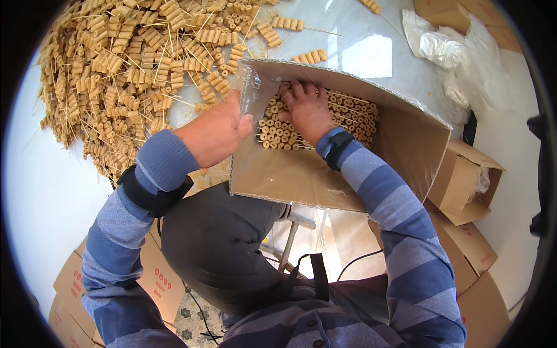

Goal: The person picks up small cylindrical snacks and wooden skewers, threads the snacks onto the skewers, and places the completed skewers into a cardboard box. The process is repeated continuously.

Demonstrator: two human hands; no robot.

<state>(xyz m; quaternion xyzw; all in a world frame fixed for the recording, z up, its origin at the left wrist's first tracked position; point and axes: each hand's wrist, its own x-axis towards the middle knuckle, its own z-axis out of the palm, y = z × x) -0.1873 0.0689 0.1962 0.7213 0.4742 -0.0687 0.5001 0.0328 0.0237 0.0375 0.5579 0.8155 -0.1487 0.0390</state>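
Note:
An open cardboard box (307, 177) with a clear plastic liner stands in front of me. Inside it lie skewers (355, 119) of tan ring-shaped food pieces, packed in rows with thin sticks showing between them. My right hand (307, 111) reaches into the box, fingers spread and resting on the skewers' far left part. At the box's left side, my left hand (217, 132) grips the wall; its thumb shows near the edge, and some fingers are hidden. A big heap of similar skewers (116, 75) lies to the left of the box.
Loose skewers (288, 23) lie on the shiny pale tabletop (342, 23) beyond the box. Crumpled clear plastic (452, 52) sits at the far right. A smaller open carton (461, 182) stands to the right, with more cardboard (473, 249) below. Flat printed cardboard (156, 278) is at the lower left.

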